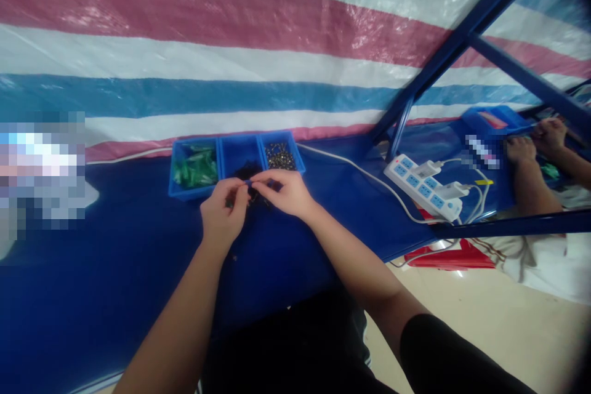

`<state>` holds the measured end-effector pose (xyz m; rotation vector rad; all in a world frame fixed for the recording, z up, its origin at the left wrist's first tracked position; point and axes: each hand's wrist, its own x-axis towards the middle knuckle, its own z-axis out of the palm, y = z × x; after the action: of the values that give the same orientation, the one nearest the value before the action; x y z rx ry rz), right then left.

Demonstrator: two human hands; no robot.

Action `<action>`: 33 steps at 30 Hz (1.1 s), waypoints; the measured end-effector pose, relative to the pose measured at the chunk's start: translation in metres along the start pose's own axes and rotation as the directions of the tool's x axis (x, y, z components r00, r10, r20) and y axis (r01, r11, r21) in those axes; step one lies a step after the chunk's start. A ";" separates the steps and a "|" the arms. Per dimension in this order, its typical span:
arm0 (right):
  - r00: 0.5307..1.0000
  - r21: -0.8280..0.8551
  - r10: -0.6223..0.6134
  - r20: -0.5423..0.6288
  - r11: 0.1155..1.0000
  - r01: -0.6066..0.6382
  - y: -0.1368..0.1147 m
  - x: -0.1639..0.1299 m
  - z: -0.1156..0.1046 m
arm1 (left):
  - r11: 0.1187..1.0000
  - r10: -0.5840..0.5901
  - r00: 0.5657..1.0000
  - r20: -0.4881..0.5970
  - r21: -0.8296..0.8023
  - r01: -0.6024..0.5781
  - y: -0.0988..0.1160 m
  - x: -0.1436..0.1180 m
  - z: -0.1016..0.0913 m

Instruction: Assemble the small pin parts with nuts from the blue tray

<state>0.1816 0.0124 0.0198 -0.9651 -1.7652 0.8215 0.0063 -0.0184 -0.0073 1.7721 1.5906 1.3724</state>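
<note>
My left hand (pixel 220 209) and my right hand (pixel 289 192) meet fingertip to fingertip at the front of a blue three-part bin (pixel 192 194). Both are closed in a pinch, and what lies between the fingers is too small and hidden to name. Green pieces (pixel 196 166) fill the bin's left compartment. Small dark parts (pixel 248 170) lie low in the middle one, partly behind my fingers. Small shiny metal parts (pixel 279 157) are in the right compartment. Under my hands, more small dark bits show on the blue table (pixel 138 271).
A white power strip (pixel 422 188) with plugs and cables stands right of the bin, beside a blue metal frame (pixel 462 43). Past the frame, another person's hands (pixel 521 151) are near a blue bin (pixel 494 118). Striped sheeting (pixel 231 61) hangs behind the table.
</note>
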 end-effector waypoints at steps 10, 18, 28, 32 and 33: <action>0.998 -0.018 0.039 0.051 0.999 -0.038 -0.002 0.000 -0.001 | 0.998 0.041 0.999 -0.016 0.038 -0.040 0.000 0.000 0.001; 0.998 -0.021 0.030 0.054 0.999 -0.029 -0.002 -0.001 0.000 | 0.999 0.026 1.000 -0.003 0.038 -0.026 0.002 0.000 -0.001; 0.999 -0.005 -0.016 -0.028 1.000 0.016 -0.001 -0.001 0.000 | 0.995 0.033 0.998 0.052 0.094 -0.038 0.001 0.002 0.000; 0.999 0.043 -0.031 -0.035 0.999 0.033 -0.001 -0.001 0.002 | 0.994 0.028 0.997 0.068 0.105 -0.035 0.001 0.002 -0.001; 0.999 0.055 -0.041 -0.030 0.998 0.042 -0.002 -0.001 0.003 | 0.993 0.034 0.997 0.063 0.110 -0.041 0.001 0.002 -0.001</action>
<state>0.1792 0.0102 0.0197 -0.8969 -1.7232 0.8215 0.0053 -0.0168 -0.0054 1.8994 1.6379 1.2552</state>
